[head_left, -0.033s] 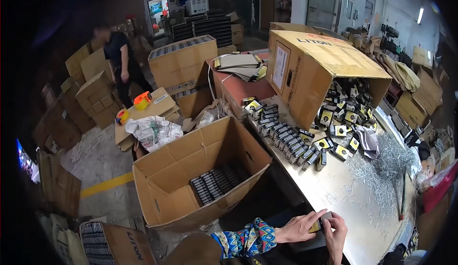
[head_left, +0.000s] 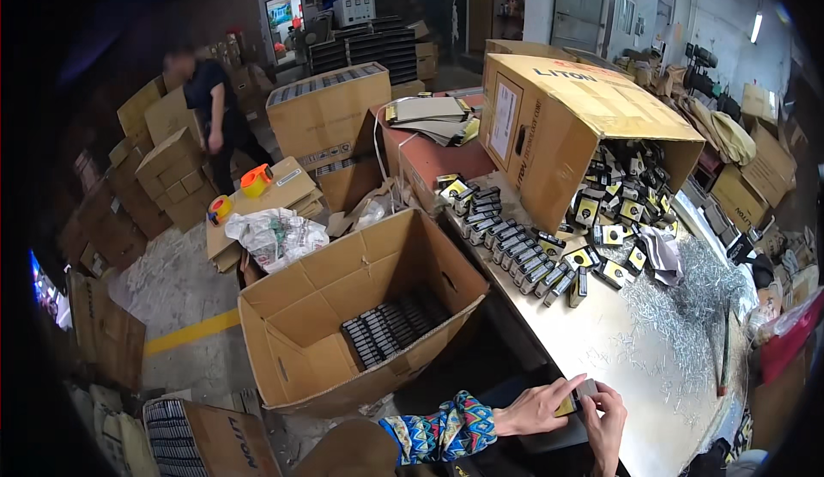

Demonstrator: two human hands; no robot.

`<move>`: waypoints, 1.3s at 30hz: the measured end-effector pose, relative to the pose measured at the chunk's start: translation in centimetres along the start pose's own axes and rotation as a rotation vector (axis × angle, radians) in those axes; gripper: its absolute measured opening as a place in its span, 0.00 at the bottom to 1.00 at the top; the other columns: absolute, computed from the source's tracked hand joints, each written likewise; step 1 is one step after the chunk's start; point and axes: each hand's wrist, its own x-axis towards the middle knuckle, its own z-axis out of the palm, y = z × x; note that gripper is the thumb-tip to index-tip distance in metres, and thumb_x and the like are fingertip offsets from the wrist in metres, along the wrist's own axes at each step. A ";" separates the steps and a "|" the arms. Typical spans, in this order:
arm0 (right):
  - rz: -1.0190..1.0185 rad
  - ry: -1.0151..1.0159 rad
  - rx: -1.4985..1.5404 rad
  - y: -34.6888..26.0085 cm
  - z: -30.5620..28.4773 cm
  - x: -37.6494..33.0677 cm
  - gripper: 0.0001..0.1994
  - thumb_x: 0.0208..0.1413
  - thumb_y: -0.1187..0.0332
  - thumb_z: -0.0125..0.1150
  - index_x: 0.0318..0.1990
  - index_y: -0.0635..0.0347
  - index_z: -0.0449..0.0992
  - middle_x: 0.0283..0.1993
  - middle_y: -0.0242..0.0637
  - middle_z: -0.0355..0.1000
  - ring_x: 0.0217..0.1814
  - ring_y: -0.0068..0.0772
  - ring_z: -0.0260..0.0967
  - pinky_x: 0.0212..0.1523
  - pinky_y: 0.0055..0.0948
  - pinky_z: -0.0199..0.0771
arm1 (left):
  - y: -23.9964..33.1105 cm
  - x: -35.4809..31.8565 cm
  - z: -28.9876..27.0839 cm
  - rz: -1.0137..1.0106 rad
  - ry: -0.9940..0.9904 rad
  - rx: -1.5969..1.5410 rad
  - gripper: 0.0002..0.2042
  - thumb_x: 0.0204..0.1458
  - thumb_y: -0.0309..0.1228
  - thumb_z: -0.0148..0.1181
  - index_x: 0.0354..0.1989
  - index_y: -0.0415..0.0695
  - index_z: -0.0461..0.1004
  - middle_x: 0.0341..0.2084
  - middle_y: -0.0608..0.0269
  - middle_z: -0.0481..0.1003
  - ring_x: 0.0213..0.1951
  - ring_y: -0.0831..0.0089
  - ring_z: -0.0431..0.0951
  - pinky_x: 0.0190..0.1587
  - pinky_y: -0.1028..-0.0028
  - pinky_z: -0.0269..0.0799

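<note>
At the table's near edge, both my hands are at a small box with a yellow face (head_left: pixel 565 407) and a grey end. My left hand (head_left: pixel 530 410), below a colourful patterned sleeve, grips it from the left, index finger stretched along its top. From the right, my right hand (head_left: pixel 606 413) pinches the grey end between thumb and fingers. My fingers cover much of the box. Further up the table, similar small black-and-yellow boxes (head_left: pixel 524 254) stand in rows. More of them spill loosely from a large carton (head_left: pixel 549 125) lying on its side.
Left of the table, an open carton (head_left: pixel 300 305) holds rows of dark small boxes (head_left: pixel 395 327). Loose silvery metal pieces (head_left: pixel 687 314) and a grey cloth (head_left: pixel 661 254) lie on the table's right. Orange tape (head_left: pixel 256 181) rests on flat cardboard. A person (head_left: pixel 215 103) stands at the back left.
The person at the back left has leaned slightly further left. My hands and the small box stay almost in place.
</note>
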 end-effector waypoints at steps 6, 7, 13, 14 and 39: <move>0.019 -0.061 -0.104 -0.2 -1.6 -0.6 0.05 0.52 0.75 0.63 0.31 0.70 0.78 0.38 0.51 0.77 0.36 0.39 0.75 0.39 0.31 0.75 | 0.0 -0.1 0.3 0.025 -0.020 0.042 0.44 0.43 0.28 0.63 0.71 0.47 0.47 0.49 0.44 0.69 0.44 0.44 0.76 0.45 0.57 0.75; 0.060 0.015 -0.039 -0.3 -1.6 -0.6 0.04 0.53 0.76 0.62 0.31 0.70 0.77 0.38 0.50 0.76 0.36 0.37 0.74 0.39 0.30 0.74 | -0.1 0.1 0.5 0.053 -0.012 0.055 0.43 0.42 0.28 0.63 0.70 0.46 0.48 0.48 0.44 0.69 0.44 0.45 0.76 0.45 0.58 0.75; -0.034 -0.059 -0.109 -1.9 -0.5 0.6 0.06 0.53 0.71 0.62 0.31 0.67 0.77 0.39 0.46 0.76 0.41 0.47 0.74 0.43 0.35 0.74 | 1.0 1.2 -1.0 -0.095 0.091 0.123 0.37 0.42 0.35 0.68 0.63 0.44 0.59 0.47 0.46 0.71 0.45 0.47 0.76 0.45 0.58 0.76; -0.097 0.021 -0.071 -1.3 0.0 0.8 0.07 0.53 0.70 0.62 0.32 0.66 0.78 0.41 0.45 0.77 0.43 0.46 0.74 0.44 0.36 0.74 | 0.8 1.2 -1.4 -0.068 0.105 0.112 0.38 0.41 0.34 0.69 0.63 0.43 0.57 0.47 0.45 0.71 0.45 0.46 0.76 0.45 0.57 0.76; -0.304 0.146 -0.095 0.5 -1.7 -2.9 0.13 0.50 0.75 0.68 0.45 0.61 0.81 0.52 0.46 0.75 0.45 0.37 0.74 0.41 0.29 0.75 | 1.1 1.6 1.5 0.133 0.096 0.052 0.40 0.42 0.28 0.70 0.64 0.40 0.55 0.48 0.44 0.70 0.43 0.45 0.77 0.42 0.60 0.77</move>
